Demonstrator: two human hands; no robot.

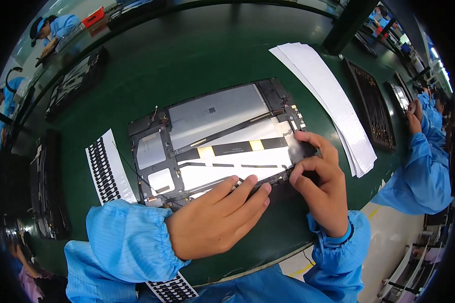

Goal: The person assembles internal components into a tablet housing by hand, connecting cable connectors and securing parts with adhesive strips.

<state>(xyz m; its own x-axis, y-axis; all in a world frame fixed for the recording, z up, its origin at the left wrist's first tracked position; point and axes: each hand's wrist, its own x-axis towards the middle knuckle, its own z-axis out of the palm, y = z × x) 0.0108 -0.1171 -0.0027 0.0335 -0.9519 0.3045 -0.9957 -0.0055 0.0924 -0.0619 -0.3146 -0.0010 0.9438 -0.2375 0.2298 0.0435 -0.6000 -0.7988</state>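
To your left, a white sheet with black pieces (pixel 117 178) lay on the green bench (pixel 141 86). Your left grip (pixel 212 227) was open, fingers stretched over the near edge of the opened device (pixel 222 116), which lay before you. Your right grip (pixel 326 184) curled at its right end; whether closed on it, I could not tell. Farther right lay long white sheets (pixel 328 96).

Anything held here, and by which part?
The opened device: right hand at its right end, left hand along its near edge; whether either grips is unclear.
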